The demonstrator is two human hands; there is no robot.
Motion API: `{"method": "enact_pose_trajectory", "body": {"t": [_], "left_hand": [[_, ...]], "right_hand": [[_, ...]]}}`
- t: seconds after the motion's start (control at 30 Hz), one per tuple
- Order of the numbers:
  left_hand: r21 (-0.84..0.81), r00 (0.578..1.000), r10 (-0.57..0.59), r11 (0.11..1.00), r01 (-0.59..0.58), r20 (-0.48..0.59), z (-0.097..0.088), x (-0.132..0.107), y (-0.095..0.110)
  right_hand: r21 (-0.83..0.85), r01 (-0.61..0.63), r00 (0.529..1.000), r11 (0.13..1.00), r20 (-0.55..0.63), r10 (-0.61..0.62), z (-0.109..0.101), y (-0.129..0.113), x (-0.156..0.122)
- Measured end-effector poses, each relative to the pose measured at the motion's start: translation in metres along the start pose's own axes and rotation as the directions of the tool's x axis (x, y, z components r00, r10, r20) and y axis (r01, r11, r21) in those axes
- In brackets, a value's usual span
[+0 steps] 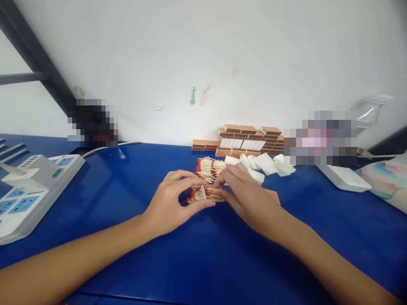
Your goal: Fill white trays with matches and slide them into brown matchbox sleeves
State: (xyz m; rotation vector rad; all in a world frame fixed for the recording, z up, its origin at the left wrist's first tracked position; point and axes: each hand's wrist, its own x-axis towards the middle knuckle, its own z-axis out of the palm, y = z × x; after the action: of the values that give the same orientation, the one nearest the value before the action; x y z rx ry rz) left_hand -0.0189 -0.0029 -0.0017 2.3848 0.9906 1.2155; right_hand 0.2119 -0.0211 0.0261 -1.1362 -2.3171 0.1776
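Note:
My left hand and my right hand meet at the middle of the blue table. Between their fingertips they pinch a bundle of red-tipped matches together with a small white matchbox tray. The fingers of both hands are closed round the bundle. Just behind lies a loose heap of matches. A brown box sleeve peeks out under my right hand.
Several white inner trays lie scattered behind my right hand. Stacked brown matchboxes stand against the white wall. A white and blue power strip sits at the left. A white flat box and a patterned cloth are at the right.

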Motion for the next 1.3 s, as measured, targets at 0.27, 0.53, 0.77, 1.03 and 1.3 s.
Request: {"method": "enact_pose_trajectory", "body": {"t": [0.27, 0.53, 0.77, 1.03, 1.3], "left_hand": [[-0.015, 1.0, -0.001, 1.0, 0.001, -0.024, -0.001, 0.002, 0.0], [-0.019, 0.999, 0.007, 1.0, -0.008, -0.044, -0.001, 0.002, 0.0], [-0.006, 1.0, 0.017, 1.0, -0.017, -0.008, -0.002, 0.001, 0.002], [-0.065, 0.992, -0.088, 0.994, 0.083, -0.087, -0.001, 0.002, 0.002], [-0.11, 0.969, -0.219, 0.972, 0.207, -0.115, -0.002, 0.003, 0.002]], "right_hand": [[0.024, 0.046, 0.998, 0.999, -0.043, -0.045, -0.009, 0.002, -0.004], [0.057, 0.02, 1.0, 0.998, 0.015, -0.021, -0.012, 0.006, -0.007], [0.084, 0.0, 1.0, 0.996, 0.018, -0.002, -0.01, 0.001, -0.006], [0.053, -0.073, 0.985, 0.996, -0.153, 0.081, -0.013, 0.021, -0.005], [-0.103, -0.135, 0.99, 0.986, 0.036, 0.139, 0.004, 0.061, -0.011]]}}
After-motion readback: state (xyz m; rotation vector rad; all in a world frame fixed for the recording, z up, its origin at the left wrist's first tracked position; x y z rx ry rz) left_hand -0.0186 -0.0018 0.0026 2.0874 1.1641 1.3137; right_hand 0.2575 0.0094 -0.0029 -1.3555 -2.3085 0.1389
